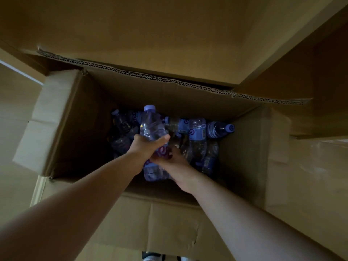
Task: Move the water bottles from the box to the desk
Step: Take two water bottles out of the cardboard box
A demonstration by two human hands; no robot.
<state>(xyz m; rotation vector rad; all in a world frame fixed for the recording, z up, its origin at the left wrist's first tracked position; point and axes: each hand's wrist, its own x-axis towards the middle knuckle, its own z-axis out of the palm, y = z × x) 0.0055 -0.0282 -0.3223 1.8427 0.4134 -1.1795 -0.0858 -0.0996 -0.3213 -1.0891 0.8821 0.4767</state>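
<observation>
**Both hands on bottles, deep in box**

Left hand (pixel 148 146) clamped around a water bottle (pixel 152 127) just above the pile (pixel 199 140) inside the cardboard box (pixel 62 117). Right hand (pixel 169 161) closed on a second bottle (pixel 153 171) beneath. Risk: smooth plastic could slip, dropping back into the pile. Top bottle's long axis near upright, cap (pixel 149 108) toward box's far wall; lower one similar. Tabletop not visible

Dim, warm light falls around me; the box (pixel 79 117) interior lies in deep shadow, my hands look slightly blurred, and edges bend outward.
</observation>
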